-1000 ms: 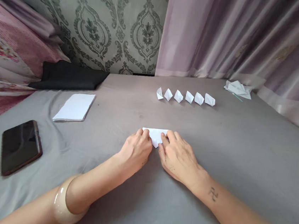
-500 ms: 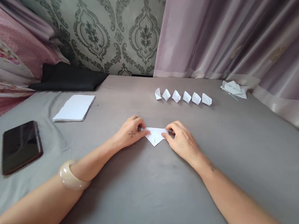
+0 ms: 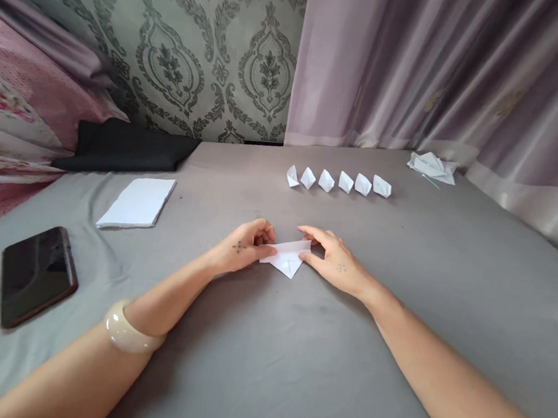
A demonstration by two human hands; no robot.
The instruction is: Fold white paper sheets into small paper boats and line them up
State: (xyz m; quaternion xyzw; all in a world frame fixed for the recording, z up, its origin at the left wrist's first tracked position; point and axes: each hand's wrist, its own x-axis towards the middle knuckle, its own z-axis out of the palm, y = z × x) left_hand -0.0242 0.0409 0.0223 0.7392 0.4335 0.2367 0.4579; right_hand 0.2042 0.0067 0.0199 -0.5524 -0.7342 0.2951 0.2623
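Between both hands is a small folded white paper (image 3: pixel 288 258), its lower point aimed toward me and a flat strip along its far edge. My left hand (image 3: pixel 246 247) pinches the paper's left end between thumb and curled fingers. On the other side my right hand (image 3: pixel 336 260) grips the right end, thumb on the near face and the forefinger stretched out past the far edge. The paper sits slightly tilted, its right end higher. Beyond the hands, several folded white paper pieces (image 3: pixel 345 182) stand in a row on the grey cloth (image 3: pixel 263 360).
To the left are a stack of white paper (image 3: pixel 137 202) and a dark phone (image 3: pixel 38 277). Black cloth (image 3: pixel 126 148) lies at the back left. More folded paper (image 3: pixel 432 165) and a thin light-green stick (image 3: pixel 430 181) rest at the back right, near the curtain (image 3: pixel 398 68).
The paper has turned a little and its far strip now stands out above the folded point. My right forefinger has straightened away from the paper's edge.
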